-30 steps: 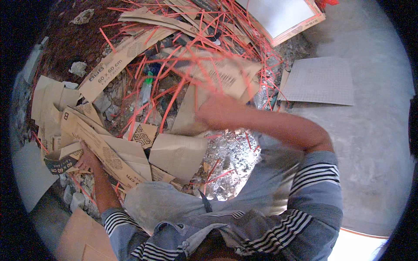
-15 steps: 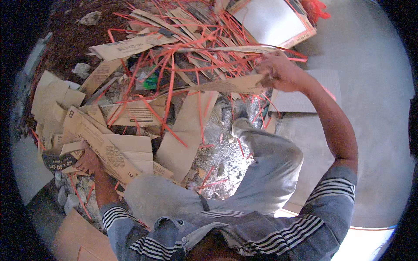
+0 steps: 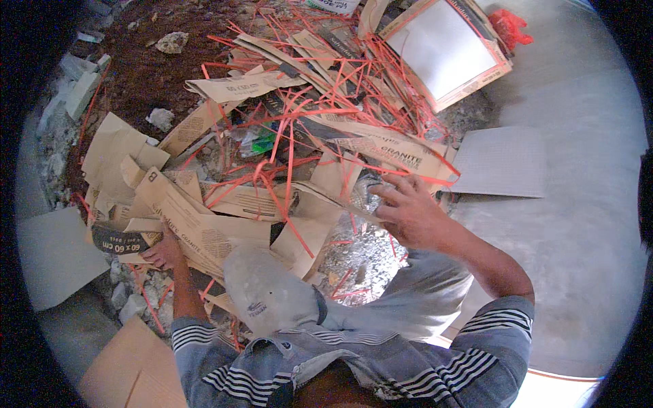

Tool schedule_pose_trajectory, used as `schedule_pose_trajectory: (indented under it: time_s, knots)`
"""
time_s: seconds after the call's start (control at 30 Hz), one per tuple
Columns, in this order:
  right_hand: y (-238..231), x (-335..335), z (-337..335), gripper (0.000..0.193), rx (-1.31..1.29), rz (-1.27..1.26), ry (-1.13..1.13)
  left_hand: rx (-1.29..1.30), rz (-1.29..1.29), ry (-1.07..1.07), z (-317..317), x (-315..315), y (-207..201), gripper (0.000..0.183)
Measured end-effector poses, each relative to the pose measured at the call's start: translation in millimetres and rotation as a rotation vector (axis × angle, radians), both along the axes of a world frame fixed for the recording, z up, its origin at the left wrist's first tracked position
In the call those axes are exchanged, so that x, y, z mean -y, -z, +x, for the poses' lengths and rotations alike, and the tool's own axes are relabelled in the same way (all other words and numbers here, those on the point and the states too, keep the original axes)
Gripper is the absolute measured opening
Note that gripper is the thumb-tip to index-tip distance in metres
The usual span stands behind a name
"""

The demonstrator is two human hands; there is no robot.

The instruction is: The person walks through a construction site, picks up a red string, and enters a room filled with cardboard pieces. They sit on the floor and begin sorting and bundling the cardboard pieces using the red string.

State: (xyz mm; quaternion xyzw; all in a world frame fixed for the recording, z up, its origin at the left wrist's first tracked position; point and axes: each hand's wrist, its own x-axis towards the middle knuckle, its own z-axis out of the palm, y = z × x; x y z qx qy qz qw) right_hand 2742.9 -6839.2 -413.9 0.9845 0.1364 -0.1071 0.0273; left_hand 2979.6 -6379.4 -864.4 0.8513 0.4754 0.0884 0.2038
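My left hand (image 3: 163, 252) is closed around the edge of folded brown cardboard (image 3: 183, 221), beside a black-printed flap (image 3: 121, 241). The cardboard rests in a layered pile against my bent knee. My right hand (image 3: 411, 212) is raised over the middle of the scrap, some fingers spread. A thin cardboard strip (image 3: 340, 202), seen nearly edge-on, runs to its thumb side, where it looks pinched; the fingertips partly hide the contact. Just beyond this hand lies a printed cardboard piece (image 3: 401, 151), with red plastic strapping (image 3: 292, 146) tangled across it.
A framed white panel (image 3: 439, 51) and a red plastic bag (image 3: 510, 28) are at the far right. A pale square sheet (image 3: 502, 162) lies on the grey floor (image 3: 578, 224). Rubble (image 3: 129, 302) and dark soil (image 3: 136, 75) lie leftward. A green wrapper (image 3: 264, 139) sits among the straps.
My right hand has come nearer to me, drawing the strip's end along. The printed piece beyond it has dropped lower. My left hand keeps its grip; the whole view has shifted slightly.
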Motion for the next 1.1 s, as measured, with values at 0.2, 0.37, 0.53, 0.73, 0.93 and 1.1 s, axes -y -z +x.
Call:
schedule_pose_trajectory:
  time_s: [0.2,0.37,0.53,0.73,0.93,1.1]
  knots:
    - [-38,19,28,0.025,0.07,-0.095,0.058,-0.1,0.026,0.08,-15,-2,-50,0.136]
    - [-69,23,41,0.016,-0.003,-0.051,-0.014,0.395,-0.318,0.897,-85,121,-170,0.102]
    - [-107,33,48,0.022,0.007,0.047,0.01,0.283,-0.423,1.669,-96,207,-220,0.087]
    - [-184,65,60,0.018,0.131,-0.108,0.029,0.507,-0.392,1.661,-71,219,-212,0.088]
    - [-236,91,100,0.016,0.53,-0.371,-0.189,0.633,-0.572,1.545,-54,224,-249,0.093]
    - [-309,136,124,0.025,0.565,-0.542,-0.166,0.676,-0.331,1.642,-53,223,-271,0.105]
